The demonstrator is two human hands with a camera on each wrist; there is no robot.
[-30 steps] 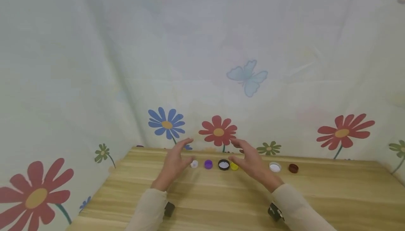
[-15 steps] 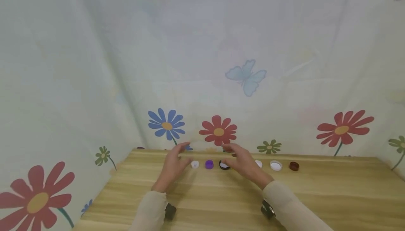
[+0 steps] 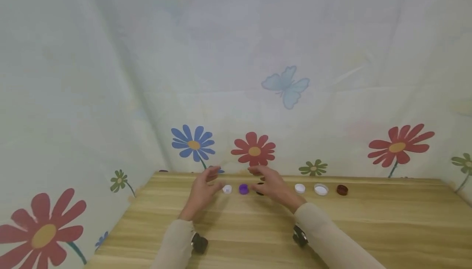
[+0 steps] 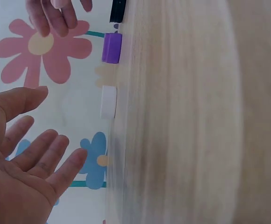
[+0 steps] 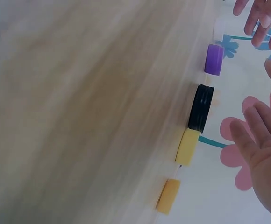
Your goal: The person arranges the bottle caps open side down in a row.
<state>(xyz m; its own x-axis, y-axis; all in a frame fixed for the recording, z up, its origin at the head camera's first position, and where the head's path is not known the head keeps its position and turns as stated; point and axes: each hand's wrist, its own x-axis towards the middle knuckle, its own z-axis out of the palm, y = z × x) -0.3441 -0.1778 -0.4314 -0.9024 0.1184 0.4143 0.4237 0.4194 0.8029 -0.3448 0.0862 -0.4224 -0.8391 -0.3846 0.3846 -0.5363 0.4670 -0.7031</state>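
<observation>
Evidently, your left hand (image 3: 201, 187) and right hand (image 3: 274, 186) spread fingers apart; perhaps avoiding the round purple plastic cap (image 3: 243, 189), twelve o'clock.

By the left fingers (image 4: 70, 170): one white cap (image 4: 108, 101). By the right fingers (image 5: 244, 140), one each: purple cap (image 5: 214, 59), black cap (image 5: 201, 108), yellow cap (image 5: 188, 147), orange cap (image 5: 168, 196). Further right: two white caps (image 3: 300, 188), one brown cap (image 3: 342, 190).

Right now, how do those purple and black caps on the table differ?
Size: the black cap looks wider than the purple cap.
Spacing: in the right wrist view the black cap appears right up against a yellow cap, though contact is unclear; the purple cap has visible gaps on either side.
Both lie in the same row on the wooden table.
</observation>
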